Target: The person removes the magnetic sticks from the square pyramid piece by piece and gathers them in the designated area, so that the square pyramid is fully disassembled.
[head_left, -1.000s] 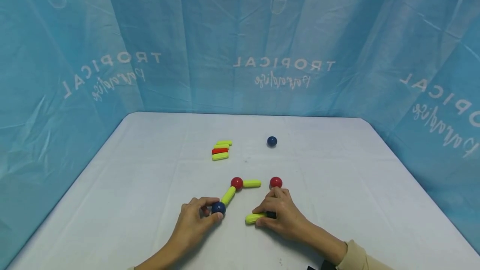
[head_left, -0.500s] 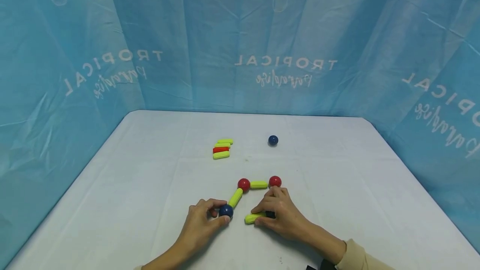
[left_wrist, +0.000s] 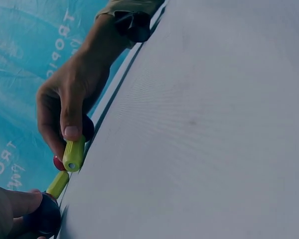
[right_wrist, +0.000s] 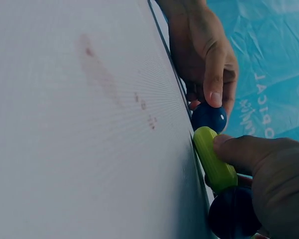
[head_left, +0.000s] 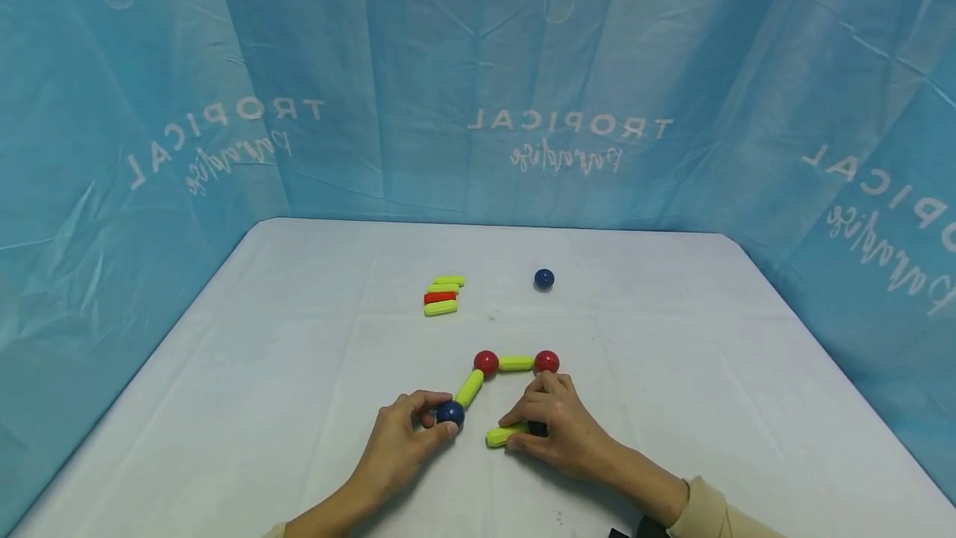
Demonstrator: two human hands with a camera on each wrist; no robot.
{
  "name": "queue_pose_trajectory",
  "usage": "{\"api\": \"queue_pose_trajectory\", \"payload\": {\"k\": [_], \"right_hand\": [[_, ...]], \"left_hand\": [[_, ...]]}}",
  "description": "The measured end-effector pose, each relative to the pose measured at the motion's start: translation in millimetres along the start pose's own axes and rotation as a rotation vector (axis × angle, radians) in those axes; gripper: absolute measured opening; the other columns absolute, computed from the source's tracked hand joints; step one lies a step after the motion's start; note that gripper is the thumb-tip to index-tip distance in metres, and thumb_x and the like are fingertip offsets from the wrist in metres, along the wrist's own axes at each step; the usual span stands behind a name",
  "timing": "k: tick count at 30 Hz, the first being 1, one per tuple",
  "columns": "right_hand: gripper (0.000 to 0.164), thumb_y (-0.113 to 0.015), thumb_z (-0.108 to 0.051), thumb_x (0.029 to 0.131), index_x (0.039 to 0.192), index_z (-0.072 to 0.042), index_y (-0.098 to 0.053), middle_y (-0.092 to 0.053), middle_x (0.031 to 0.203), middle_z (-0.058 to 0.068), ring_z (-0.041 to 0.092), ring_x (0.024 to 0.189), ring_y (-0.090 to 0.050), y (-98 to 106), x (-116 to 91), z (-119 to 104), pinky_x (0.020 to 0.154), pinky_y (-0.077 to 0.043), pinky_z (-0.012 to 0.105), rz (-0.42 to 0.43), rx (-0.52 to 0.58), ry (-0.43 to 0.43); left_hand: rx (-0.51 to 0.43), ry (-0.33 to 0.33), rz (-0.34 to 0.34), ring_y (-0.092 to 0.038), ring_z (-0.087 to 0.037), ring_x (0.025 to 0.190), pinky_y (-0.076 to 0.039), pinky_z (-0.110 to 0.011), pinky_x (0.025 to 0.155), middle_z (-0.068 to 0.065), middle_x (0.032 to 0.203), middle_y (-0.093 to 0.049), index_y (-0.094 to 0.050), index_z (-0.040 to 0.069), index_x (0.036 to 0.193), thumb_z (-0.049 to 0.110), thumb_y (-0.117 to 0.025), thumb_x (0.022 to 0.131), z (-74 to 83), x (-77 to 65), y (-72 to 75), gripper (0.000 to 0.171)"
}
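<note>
My left hand (head_left: 403, 442) pinches a dark blue ball (head_left: 450, 414) between thumb and fingers. From that ball a yellow-green rod (head_left: 469, 388) slants up to a red ball (head_left: 486, 364). A second yellow-green rod (head_left: 515, 364) runs right from there, its end at another red ball (head_left: 547, 361). My right hand (head_left: 556, 426) grips a yellow-green rod (head_left: 504, 436) just below that ball, its fingertips close against the red surface. A dark ball (right_wrist: 232, 211) sits at this rod's other end, partly covered by the hand. Whatever lies under the right fingers is hidden.
Farther back on the white table (head_left: 299, 339) lie several short rods side by side, yellow-green ones (head_left: 441, 308) and a red one (head_left: 440, 297). A loose dark blue ball (head_left: 543, 279) is to their right. A blue printed curtain (head_left: 418, 65) surrounds the table's far sides.
My left hand has shifted right with the blue ball and its joined pieces. The far rod's free end has closed the gap to the right red ball. My right hand stays nearly still.
</note>
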State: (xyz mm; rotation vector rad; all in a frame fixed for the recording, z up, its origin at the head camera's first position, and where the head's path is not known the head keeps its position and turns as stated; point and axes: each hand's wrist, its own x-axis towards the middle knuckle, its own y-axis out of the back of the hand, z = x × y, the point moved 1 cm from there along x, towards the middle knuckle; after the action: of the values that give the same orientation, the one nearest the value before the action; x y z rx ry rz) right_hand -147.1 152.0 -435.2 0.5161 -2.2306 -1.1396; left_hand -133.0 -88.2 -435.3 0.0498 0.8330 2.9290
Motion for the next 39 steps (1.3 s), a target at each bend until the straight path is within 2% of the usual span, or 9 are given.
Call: {"api": "queue_pose_trajectory", "payload": {"k": [7,14,18,24,33,39], "right_hand": [[0.024,-0.076,-0.035,0.077,0.099,-0.028,-0.072,-0.065,0.093,-0.021,0.001,0.097,-0.040,7.9,9.6,-3.7,0.089,-0.028,0.034,0.038,0.010,0.006],[0.031,-0.076,-0.030,0.078,0.108,-0.024,-0.070,-0.070,0.103,-0.014,0.006,0.099,-0.042,13.3,36.7,-1.6,0.087,-0.030,0.035,0.031,-0.017,0.016],[0.034,-0.076,-0.028,0.078,0.110,-0.020,-0.070,-0.071,0.100,-0.009,0.008,0.101,-0.041,15.8,53.9,1.8,0.090,-0.030,0.038,-0.021,0.030,0.005],[0.034,-0.076,-0.026,0.079,0.112,-0.021,-0.070,-0.068,0.094,-0.013,0.008,0.103,-0.039,14.7,72.3,6.5,0.089,-0.030,0.038,-0.125,0.059,-0.059],[0.030,-0.075,-0.026,0.080,0.110,-0.027,-0.071,-0.066,0.105,-0.016,0.008,0.107,-0.038,6.3,82.8,7.8,0.092,-0.028,0.037,-0.246,0.028,-0.078],[0.028,-0.074,-0.026,0.081,0.109,-0.030,-0.071,-0.066,0.103,-0.017,0.008,0.106,-0.037,2.9,85.1,8.3,0.091,-0.029,0.036,-0.289,0.008,-0.076]], "left_hand": [[0.027,-0.002,-0.018,-0.041,-0.014,0.080,-0.028,-0.024,0.067,0.002,0.080,-0.054,-0.069,0.020,0.110,0.023,-0.077,0.077,0.6,0.2,2.6,0.034],[0.085,-0.079,0.012,-0.048,-0.011,0.089,-0.032,-0.026,0.075,0.008,0.093,-0.065,-0.070,0.024,0.109,0.023,-0.076,0.077,-1.3,2.9,9.5,0.032],[0.101,-0.093,0.000,-0.048,-0.011,0.089,-0.030,-0.028,0.075,0.007,0.095,-0.065,-0.070,0.025,0.110,0.023,-0.076,0.078,-1.2,6.0,11.3,0.033],[0.093,-0.065,-0.007,-0.048,-0.013,0.091,-0.030,-0.029,0.075,0.003,0.094,-0.062,-0.069,0.023,0.110,0.022,-0.076,0.077,-0.4,8.8,12.2,0.034],[0.086,-0.012,0.008,-0.043,-0.015,0.085,-0.028,-0.028,0.071,0.000,0.089,-0.056,-0.069,0.021,0.106,0.026,-0.081,0.071,1.1,9.2,6.9,0.037],[0.105,0.003,0.006,-0.041,-0.016,0.084,-0.027,-0.028,0.069,0.000,0.089,-0.055,-0.069,0.020,0.106,0.024,-0.080,0.071,1.0,10.1,3.9,0.037]]}}
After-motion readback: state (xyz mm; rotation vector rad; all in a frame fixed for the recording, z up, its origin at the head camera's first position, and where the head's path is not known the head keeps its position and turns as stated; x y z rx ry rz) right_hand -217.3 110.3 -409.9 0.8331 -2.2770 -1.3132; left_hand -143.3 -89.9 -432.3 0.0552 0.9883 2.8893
